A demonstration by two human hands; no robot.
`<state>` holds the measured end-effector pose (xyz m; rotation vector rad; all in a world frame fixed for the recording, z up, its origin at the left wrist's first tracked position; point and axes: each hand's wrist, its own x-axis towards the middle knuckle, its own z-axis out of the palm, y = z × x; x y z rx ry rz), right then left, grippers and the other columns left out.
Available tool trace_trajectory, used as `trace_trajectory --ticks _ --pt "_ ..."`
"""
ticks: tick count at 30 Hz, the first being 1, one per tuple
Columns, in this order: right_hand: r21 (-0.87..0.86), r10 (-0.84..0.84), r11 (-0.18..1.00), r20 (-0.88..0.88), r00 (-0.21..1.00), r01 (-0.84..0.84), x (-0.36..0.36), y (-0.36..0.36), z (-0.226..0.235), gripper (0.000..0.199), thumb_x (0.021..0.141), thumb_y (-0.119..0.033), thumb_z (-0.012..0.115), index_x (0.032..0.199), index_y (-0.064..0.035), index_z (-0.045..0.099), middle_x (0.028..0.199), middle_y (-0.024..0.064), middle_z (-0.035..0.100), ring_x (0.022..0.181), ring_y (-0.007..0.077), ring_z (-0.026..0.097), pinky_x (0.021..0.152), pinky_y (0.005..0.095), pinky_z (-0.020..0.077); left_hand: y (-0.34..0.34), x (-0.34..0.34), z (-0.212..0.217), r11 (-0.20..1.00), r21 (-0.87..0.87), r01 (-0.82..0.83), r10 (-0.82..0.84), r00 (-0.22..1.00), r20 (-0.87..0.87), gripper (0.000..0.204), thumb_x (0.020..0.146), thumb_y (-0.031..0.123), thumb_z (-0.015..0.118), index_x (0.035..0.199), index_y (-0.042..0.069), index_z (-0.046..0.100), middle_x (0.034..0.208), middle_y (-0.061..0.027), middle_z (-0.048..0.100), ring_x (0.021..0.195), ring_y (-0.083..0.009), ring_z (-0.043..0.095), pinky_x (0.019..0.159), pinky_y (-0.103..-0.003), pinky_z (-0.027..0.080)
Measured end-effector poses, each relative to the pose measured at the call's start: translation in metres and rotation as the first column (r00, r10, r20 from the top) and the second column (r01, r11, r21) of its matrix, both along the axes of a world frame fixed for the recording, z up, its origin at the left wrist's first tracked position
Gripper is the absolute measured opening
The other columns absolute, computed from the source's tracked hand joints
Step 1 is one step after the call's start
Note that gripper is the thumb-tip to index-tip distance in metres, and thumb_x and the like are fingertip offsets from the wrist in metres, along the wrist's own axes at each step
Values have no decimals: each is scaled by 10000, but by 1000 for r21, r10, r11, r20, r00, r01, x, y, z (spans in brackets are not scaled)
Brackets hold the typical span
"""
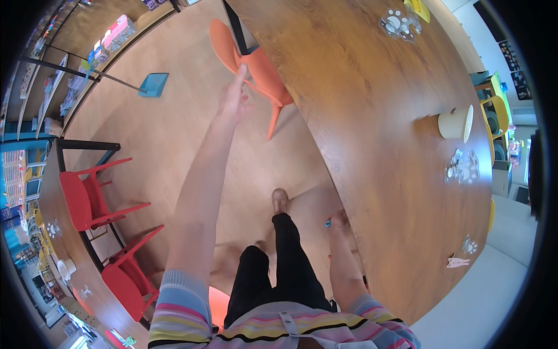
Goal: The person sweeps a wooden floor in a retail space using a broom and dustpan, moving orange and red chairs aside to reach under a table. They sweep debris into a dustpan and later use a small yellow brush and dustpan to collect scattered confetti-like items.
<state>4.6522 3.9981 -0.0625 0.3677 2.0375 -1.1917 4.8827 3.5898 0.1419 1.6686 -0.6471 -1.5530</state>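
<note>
My left hand reaches out over the floor, its fingers stretched and apart, with nothing visible in it. Its foremost fingertip overlaps the edge of an orange chair; whether it touches the chair I cannot tell. That chair stands partly under the long wooden table. Low beside the table's near edge is my right hand, small and partly hidden. A small blue and red bit shows at it, too small to name. How its fingers are set is not clear.
On the table stand a paper cup and clear paw-shaped pieces. Two red chairs sit at another table on the left. A blue long-handled dustpan rests near the shelves. Another orange seat is by my legs.
</note>
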Motion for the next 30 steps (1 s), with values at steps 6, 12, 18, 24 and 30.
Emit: trace_trajectory --ticks 6,12,18,24,30 --pt "104 15 994 185 983 -34 0 -37 8 92 864 -164 412 883 -75 424 491 37 392 352 160 404 330 305 363 -61 -14 -45 996 3 95 -94 990 103 416 845 225 565 1151 -27 438 1006 -196 558 985 -322 578 660 -432 558" --pt "70 -138 990 205 969 126 -15 -46 3 86 857 -131 410 858 -65 465 471 29 382 354 150 412 313 313 351 14 70 -68 997 -67 -30 38 993 112 344 776 142 622 1069 6 505 945 -100 604 777 -202 597 522 -318 467" --pt "177 248 948 111 962 -265 -12 -74 -1 126 851 -108 414 922 -39 492 480 36 400 356 151 427 306 316 347 152 177 -8 984 3 -180 179 979 93 301 790 29 603 1084 -9 556 1048 -78 602 919 -182 587 736 -304 478" --pt "115 435 896 -47 899 -428 30 -120 -2 359 864 -89 433 1221 -54 418 639 89 501 373 180 467 324 323 362 290 304 12 969 64 -237 223 959 174 257 823 14 584 1079 -12 594 1048 -65 623 971 -173 593 840 -289 473" --pt "-35 646 761 -45 762 -647 111 -141 -6 179 894 -129 498 1060 -63 489 545 34 435 365 143 431 311 305 344 376 403 14 934 109 -339 299 912 280 223 830 19 592 1051 9 616 995 -44 634 905 -133 598 804 -261 470"
